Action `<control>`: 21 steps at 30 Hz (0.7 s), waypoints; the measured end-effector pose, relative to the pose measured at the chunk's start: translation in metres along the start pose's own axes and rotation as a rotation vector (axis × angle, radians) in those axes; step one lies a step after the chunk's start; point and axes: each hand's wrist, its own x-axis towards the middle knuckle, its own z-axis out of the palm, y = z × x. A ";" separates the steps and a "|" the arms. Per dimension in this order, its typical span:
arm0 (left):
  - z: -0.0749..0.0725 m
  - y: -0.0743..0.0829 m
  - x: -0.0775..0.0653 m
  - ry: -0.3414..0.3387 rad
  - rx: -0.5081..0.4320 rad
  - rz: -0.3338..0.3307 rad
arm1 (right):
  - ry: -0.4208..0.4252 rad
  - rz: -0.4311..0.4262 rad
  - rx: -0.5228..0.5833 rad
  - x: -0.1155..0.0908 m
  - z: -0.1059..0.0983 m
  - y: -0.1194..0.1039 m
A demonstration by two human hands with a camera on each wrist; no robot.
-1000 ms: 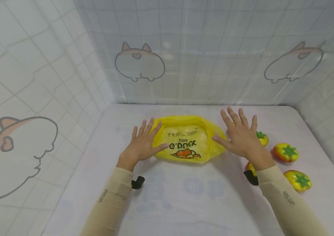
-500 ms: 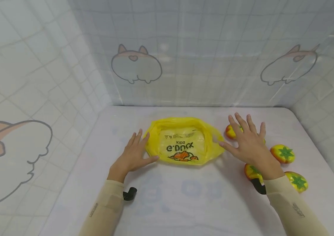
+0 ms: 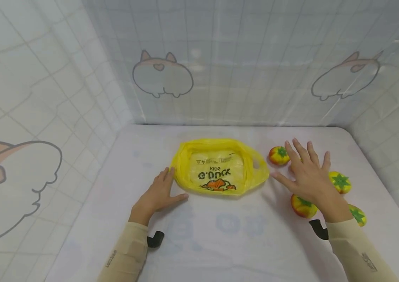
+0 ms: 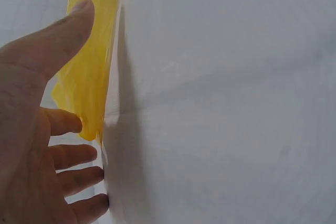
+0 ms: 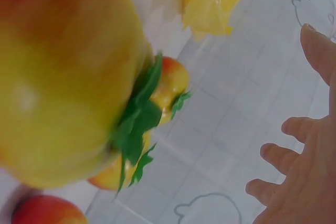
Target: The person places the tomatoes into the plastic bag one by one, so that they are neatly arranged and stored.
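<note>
Head view: toward the left edge of the table (image 3: 213, 254), the left hand (image 3: 157, 194) has its fingers spread beside the yellow bag (image 3: 210, 145); contact is unclear. The bag lies mid-table near the far edge, its raised rim apparently propped by its own folds. Fingers spread, the right hand (image 3: 309, 179) hovers among toy fruits (image 3: 304, 209) near the right edge, likely steadied by their weight.

Both wrist views' top edges cut off the yellow bag (image 4: 93, 74).
</note>
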 end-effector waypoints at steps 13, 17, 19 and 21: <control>0.002 0.002 0.005 0.005 0.026 -0.029 | 0.029 0.043 0.011 -0.027 -0.005 0.021; 0.003 0.002 0.007 0.031 0.033 -0.018 | 0.032 0.065 0.024 -0.036 -0.005 0.030; 0.004 0.002 0.008 0.033 0.043 -0.013 | 0.032 0.075 0.025 -0.041 -0.004 0.035; 0.004 0.003 0.009 0.033 0.044 -0.010 | 0.030 0.085 0.024 -0.046 -0.003 0.041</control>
